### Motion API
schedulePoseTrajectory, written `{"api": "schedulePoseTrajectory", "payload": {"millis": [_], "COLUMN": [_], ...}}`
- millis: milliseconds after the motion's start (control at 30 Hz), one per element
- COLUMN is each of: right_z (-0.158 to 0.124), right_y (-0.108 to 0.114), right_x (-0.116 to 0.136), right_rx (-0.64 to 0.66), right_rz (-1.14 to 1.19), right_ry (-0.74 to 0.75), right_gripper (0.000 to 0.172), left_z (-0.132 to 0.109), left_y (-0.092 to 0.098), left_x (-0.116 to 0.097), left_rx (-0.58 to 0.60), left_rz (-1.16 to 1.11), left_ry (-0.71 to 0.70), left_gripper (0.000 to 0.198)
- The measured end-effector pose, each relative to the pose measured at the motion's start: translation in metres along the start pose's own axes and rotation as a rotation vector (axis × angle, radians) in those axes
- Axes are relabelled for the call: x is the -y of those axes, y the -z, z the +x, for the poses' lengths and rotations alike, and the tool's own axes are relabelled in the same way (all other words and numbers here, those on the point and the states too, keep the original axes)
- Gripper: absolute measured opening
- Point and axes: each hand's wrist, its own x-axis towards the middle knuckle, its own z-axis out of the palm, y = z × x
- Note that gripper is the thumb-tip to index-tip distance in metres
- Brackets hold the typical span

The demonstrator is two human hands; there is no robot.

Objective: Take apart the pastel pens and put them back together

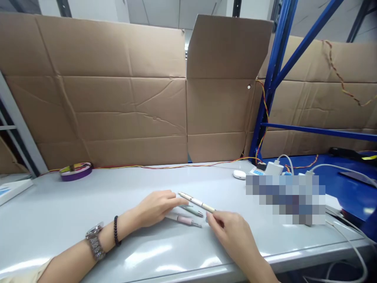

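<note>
A glossy pale-grey table (123,179) filled the lower part of the frame, with bright reflections near its front edge. At the lower centre, the right hand (235,232) pinched the lower-right end of a cream pen (197,202) between thumb and fingers; the pen slanted toward the upper left. The left hand (160,208) lay palm down with its fingers stretched toward the pen's other end; whether they gripped anything could not be told. Below the cream pen were a green pen (193,211) and a pink pen (184,219), both partly under the left hand.

Creased brown cardboard (118,98) walled the back of the table, with pale panels (160,10) showing above it at the top. A red-and-yellow wire (165,167) ran along the table's rear edge. At middle left sat a purple-sided ring (78,176), with a white box (14,192) at the left edge. A blue metal frame (269,78) rose at upper right, above a blue surface (338,177). Nearby, a white plug (273,168) stood behind a pixelated patch, and a white oval object (239,174) lay just left of it.
</note>
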Motion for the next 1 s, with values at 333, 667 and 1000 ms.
{"api": "schedulePoseTrajectory", "payload": {"millis": [333,667,1000], "right_z": [-0.001,-0.003,-0.002], "right_y": [-0.004,0.000,-0.004], "right_x": [-0.001,-0.005,-0.003], "right_rx": [0.066,-0.128,-0.090], "right_rz": [-0.142,0.163,0.157], "right_ry": [-0.038,0.017,0.130], "right_gripper": [0.043,0.047,0.044], "left_z": [0.005,0.017,0.001], "left_y": [-0.001,-0.003,-0.003], "left_x": [-0.001,0.018,-0.027], "left_rx": [-0.016,-0.016,-0.099], "left_rz": [-0.119,-0.134,-0.240], "left_ry": [0.025,0.211,0.152], "left_gripper": [0.023,0.010,0.016]}}
